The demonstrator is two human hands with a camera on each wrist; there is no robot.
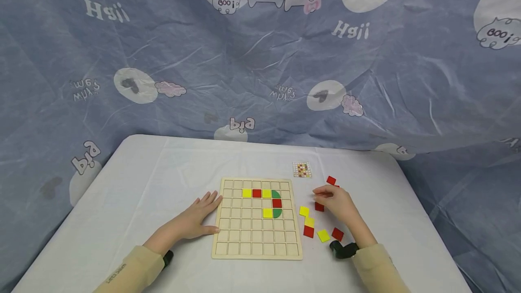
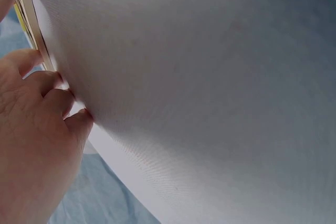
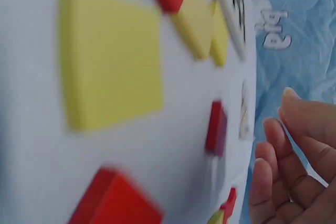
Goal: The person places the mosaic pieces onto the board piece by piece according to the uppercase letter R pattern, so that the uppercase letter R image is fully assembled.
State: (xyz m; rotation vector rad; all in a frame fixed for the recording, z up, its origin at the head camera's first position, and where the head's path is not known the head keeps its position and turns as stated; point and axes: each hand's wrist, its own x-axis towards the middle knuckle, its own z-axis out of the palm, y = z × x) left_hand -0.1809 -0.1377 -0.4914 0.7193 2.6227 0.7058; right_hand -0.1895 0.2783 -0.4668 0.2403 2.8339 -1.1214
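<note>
From the head view, the left hand (image 1: 195, 220) rests at the nine o'clock edge of a pale wooden grid board (image 1: 257, 238), fingers spread; a harder push could, I reckon, skid it and jolt the green quarter-round tiles (image 1: 277, 213) in its cells. The right hand (image 1: 337, 203) is at three o'clock by loose square red tiles (image 1: 338, 234) and square yellow tiles (image 1: 323, 235); its black wrist device (image 1: 343, 250) could knock those at four o'clock by swinging low. The small printed card (image 1: 302, 169) at one o'clock is too tiny to read. The left wrist view shows a mere sliver of board, one digit cut off. In the right wrist view, near tiles blur; thumb and fingertips gather closely, pinching what, if anything, I can't tell.
</note>
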